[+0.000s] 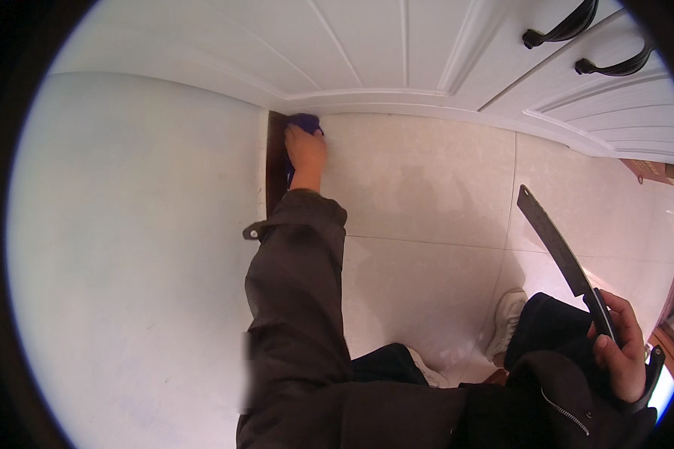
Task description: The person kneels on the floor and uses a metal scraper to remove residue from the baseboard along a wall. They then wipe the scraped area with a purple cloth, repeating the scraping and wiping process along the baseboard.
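My left hand (306, 149) is down at the corner between the wall and the white cabinet, its fingers closed on a dark blue cloth (304, 122). The cloth lies against the dark brown baseboard (275, 168), and part of it shows beneath the hand. At the right, my right hand (620, 348) grips the black handle of a cleaver-like kitchen knife (553, 241). Its broad, dark blade is raised over the tiled floor and points away from me, with a small hole near the tip.
White cabinet doors (370, 50) with black handles (612, 67) run across the top. A pale wall (135, 252) rises at the left. My shoes (508, 322) stand on beige floor tiles (427, 185). A reddish-brown box (649, 169) bearing writing lies by the cabinet at the far right.
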Demonstrator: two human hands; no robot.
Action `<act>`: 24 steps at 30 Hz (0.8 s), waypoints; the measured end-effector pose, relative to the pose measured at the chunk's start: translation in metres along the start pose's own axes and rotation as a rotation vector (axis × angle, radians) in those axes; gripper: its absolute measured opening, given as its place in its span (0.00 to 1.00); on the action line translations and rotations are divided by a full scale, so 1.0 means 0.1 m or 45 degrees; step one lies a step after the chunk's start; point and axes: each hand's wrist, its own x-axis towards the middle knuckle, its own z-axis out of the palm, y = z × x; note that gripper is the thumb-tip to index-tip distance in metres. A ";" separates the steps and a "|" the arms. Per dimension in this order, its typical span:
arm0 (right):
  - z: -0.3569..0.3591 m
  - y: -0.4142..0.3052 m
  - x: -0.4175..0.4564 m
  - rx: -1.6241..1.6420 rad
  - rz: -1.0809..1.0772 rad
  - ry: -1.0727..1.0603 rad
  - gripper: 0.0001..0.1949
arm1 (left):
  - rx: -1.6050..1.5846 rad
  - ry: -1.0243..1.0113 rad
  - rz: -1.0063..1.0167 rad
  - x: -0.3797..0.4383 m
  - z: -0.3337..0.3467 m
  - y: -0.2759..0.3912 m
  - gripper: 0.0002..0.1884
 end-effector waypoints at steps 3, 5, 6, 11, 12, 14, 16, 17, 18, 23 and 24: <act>0.07 0.00 -0.01 -0.043 0.034 0.067 0.31 | 0.087 0.136 -0.161 0.09 0.28 0.09 0.29; 0.15 0.02 -0.03 -0.070 0.042 0.153 0.32 | 0.099 0.031 -0.124 0.04 0.35 0.30 0.21; 0.19 0.05 -0.05 -0.066 0.045 0.188 0.32 | 0.148 0.014 -0.139 -0.12 0.34 0.44 0.18; 0.28 0.14 -0.11 -0.149 -0.196 0.176 0.32 | -0.177 0.277 0.346 -0.84 0.24 1.15 0.13; 0.27 0.15 -0.11 -0.184 -0.214 0.170 0.32 | -0.258 0.329 0.404 -0.90 0.19 1.14 0.14; 0.24 0.14 -0.11 -0.134 -0.263 0.108 0.31 | -0.445 -0.018 0.516 -0.90 0.06 0.96 0.20; 0.19 0.10 -0.08 -0.086 -0.249 0.043 0.30 | -0.404 -0.169 0.543 -0.88 -0.07 0.70 0.22; 0.16 0.07 -0.06 -0.019 -0.242 -0.009 0.30 | -0.416 -0.133 0.636 -0.86 -0.11 0.63 0.23; 0.14 0.04 -0.04 0.027 -0.233 -0.046 0.30 | -0.340 -0.010 0.419 -0.77 -0.18 0.54 0.24; 0.14 -0.01 -0.03 0.038 -0.148 -0.058 0.29 | -0.063 0.039 -0.031 -0.68 -0.22 0.98 0.24; 0.15 -0.01 -0.04 0.010 -0.180 -0.071 0.29 | -0.023 0.040 0.018 -0.77 -0.14 1.22 0.21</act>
